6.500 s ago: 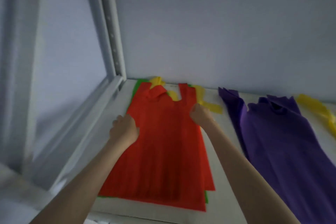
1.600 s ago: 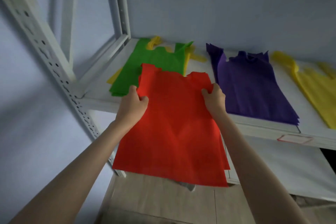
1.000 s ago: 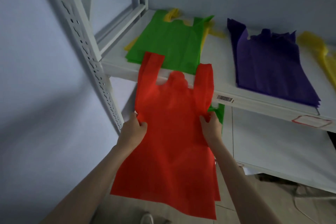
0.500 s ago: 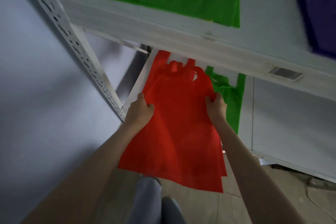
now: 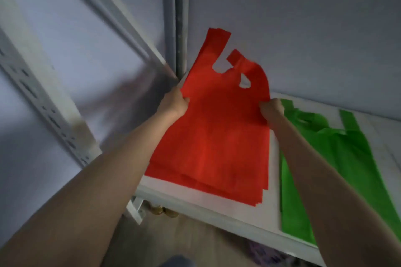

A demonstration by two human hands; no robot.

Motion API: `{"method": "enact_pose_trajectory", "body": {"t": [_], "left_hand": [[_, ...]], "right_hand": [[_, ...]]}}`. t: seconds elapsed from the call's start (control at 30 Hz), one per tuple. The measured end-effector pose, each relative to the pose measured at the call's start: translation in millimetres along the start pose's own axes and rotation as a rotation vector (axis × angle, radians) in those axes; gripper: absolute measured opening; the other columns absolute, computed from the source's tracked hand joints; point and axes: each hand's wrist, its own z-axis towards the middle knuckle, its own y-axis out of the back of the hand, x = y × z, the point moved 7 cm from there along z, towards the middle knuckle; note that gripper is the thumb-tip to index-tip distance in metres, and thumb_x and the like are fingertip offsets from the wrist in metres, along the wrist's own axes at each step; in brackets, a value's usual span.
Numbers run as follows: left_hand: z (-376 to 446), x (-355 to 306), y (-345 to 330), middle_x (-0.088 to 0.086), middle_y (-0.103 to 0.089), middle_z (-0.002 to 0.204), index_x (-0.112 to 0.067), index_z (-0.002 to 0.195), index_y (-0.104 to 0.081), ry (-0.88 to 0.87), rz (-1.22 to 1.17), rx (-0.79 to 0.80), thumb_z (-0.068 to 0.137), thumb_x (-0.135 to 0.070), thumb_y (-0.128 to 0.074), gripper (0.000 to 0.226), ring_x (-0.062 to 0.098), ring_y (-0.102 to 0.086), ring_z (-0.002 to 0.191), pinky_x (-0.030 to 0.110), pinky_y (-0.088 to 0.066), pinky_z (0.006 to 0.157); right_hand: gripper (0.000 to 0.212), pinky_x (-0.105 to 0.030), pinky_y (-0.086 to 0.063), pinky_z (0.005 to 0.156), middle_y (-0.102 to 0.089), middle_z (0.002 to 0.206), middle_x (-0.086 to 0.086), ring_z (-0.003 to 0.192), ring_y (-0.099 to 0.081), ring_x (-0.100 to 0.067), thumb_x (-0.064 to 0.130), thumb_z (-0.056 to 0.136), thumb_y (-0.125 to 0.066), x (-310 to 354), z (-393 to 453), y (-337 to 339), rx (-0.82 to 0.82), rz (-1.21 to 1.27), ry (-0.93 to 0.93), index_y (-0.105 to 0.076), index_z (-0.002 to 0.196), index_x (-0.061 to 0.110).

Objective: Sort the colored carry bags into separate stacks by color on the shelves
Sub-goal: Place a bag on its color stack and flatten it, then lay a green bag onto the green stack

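A small stack of red carry bags (image 5: 217,136) is held over the left end of a white lower shelf (image 5: 195,199). My left hand (image 5: 174,104) grips the stack's left edge and my right hand (image 5: 272,110) grips its right edge. The handles stick up toward the back wall, and the bottom edge lies close to the shelf surface. A stack of green carry bags (image 5: 338,158) lies flat on the same shelf just to the right, partly hidden by my right forearm.
A perforated white upright (image 5: 43,102) rises at the front left and a grey post (image 5: 179,19) stands in the back corner. The grey wall closes off the shelf behind. Wooden floor (image 5: 184,236) shows below the shelf's front edge.
Both hands carried the red bags down from the upper shelf and in over the left end of the lower shelf, beside the green bags. The view dropped to this lower level.
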Motion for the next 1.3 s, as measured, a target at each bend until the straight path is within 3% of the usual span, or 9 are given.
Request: {"method": "enact_pose_trajectory", "body": {"t": [0.23, 0.37, 0.6, 0.7, 0.83, 1.03, 1.13, 1.2, 1.3], "left_hand": [[17.5, 53.3, -55.6, 0.019, -0.057, 0.125, -0.001, 0.127, -0.044, 0.046, 0.068, 0.051, 0.098, -0.027, -0.046, 0.039, 0.035, -0.058, 0.110, 0.039, -0.046, 0.084], [13.4, 51.0, -62.1, 0.020, -0.054, 0.126, -0.001, 0.137, -0.029, 0.084, 0.085, 0.087, 0.099, -0.022, -0.042, 0.046, 0.034, -0.061, 0.100, 0.035, -0.044, 0.072], [-1.7, 42.7, -72.2, 0.020, -0.044, 0.133, 0.002, 0.134, -0.034, -0.007, 0.272, -0.142, 0.099, -0.023, -0.039, 0.044, 0.034, -0.047, 0.120, 0.040, -0.042, 0.095], [-13.9, 41.1, -59.6, 0.020, -0.037, 0.139, 0.003, 0.137, -0.033, 0.058, 0.397, -0.152, 0.100, -0.024, -0.038, 0.047, 0.033, -0.037, 0.128, 0.039, -0.035, 0.102], [-47.8, 26.4, -24.2, 0.019, -0.031, 0.141, 0.001, 0.130, -0.040, 0.152, 0.434, 0.001, 0.096, -0.011, -0.041, 0.036, 0.033, -0.029, 0.132, 0.038, -0.036, 0.104], [-107.8, -38.3, 18.1, 0.023, -0.053, 0.127, 0.006, 0.120, -0.053, 0.068, 0.360, 0.335, 0.096, -0.013, -0.036, 0.034, 0.038, -0.051, 0.118, 0.045, -0.044, 0.097], [-144.8, -79.9, 47.3, 0.029, -0.060, 0.114, 0.011, 0.108, -0.055, 0.011, 0.301, 0.408, 0.094, -0.011, -0.037, 0.032, 0.041, -0.059, 0.107, 0.047, -0.049, 0.089], [-172.5, -104.0, 69.8, 0.030, -0.062, 0.105, 0.010, 0.100, -0.058, 0.002, 0.290, 0.445, 0.094, -0.010, -0.037, 0.029, 0.041, -0.061, 0.098, 0.046, -0.051, 0.086], [-213.2, -135.0, 109.6, 0.017, -0.057, 0.075, -0.001, 0.078, -0.055, -0.013, 0.286, 0.470, 0.095, -0.010, -0.037, 0.026, 0.025, -0.057, 0.068, 0.037, -0.051, 0.071]], "right_hand": [[0.040, -0.026, -0.034, 0.052, -0.050, 0.090, -0.017, 0.080, -0.048, -0.025, 0.013, 0.088, -0.045, -51.1, 22.9, -52.7, 0.029, 0.006, -0.016, -0.052, 0.123, -0.006], [0.039, -0.023, -0.030, 0.048, -0.050, 0.089, -0.014, 0.066, -0.047, -0.024, 0.010, 0.085, -0.044, -50.2, 20.3, -49.6, 0.031, 0.015, -0.046, -0.053, 0.120, -0.006], [0.036, -0.023, -0.026, 0.044, -0.049, 0.085, -0.012, 0.075, -0.048, -0.023, 0.010, 0.089, -0.043, -58.8, 24.4, -53.4, -0.014, 0.018, -0.026, -0.054, 0.118, -0.007], [0.039, -0.026, -0.037, 0.052, -0.055, 0.099, -0.018, 0.084, -0.051, -0.024, 0.013, 0.091, -0.044, -48.7, 15.3, -46.5, 0.031, -0.002, -0.039, -0.048, 0.125, -0.007], [0.045, -0.039, -0.042, 0.098, -0.046, 0.134, -0.024, 0.124, -0.045, -0.037, 0.005, 0.088, -0.043, -26.8, -24.8, -13.1, 0.097, -0.199, -0.072, -0.041, 0.131, -0.006], [0.037, -0.039, -0.042, 0.097, -0.052, 0.128, -0.021, 0.121, -0.048, -0.036, 0.005, 0.093, -0.032, 18.9, -94.0, 47.4, 0.278, -0.275, -0.091, -0.051, 0.123, -0.006], [0.028, -0.032, -0.042, 0.071, -0.057, 0.099, -0.023, 0.096, -0.058, -0.031, 0.005, 0.092, -0.033, 45.6, -132.5, 86.8, 0.302, -0.203, -0.032, -0.061, 0.090, 0.002], [0.030, -0.026, -0.038, 0.058, -0.049, 0.075, -0.011, 0.072, -0.051, -0.022, 0.002, 0.088, -0.035, 59.7, -157.5, 115.5, 0.306, -0.204, -0.015, -0.050, 0.063, 0.011], [0.041, -0.019, -0.033, 0.046, -0.038, 0.056, 0.000, 0.049, -0.038, -0.012, -0.003, 0.089, -0.034, 86.5, -200.0, 164.6, 0.349, -0.255, 0.002, -0.038, 0.051, 0.013]]}}
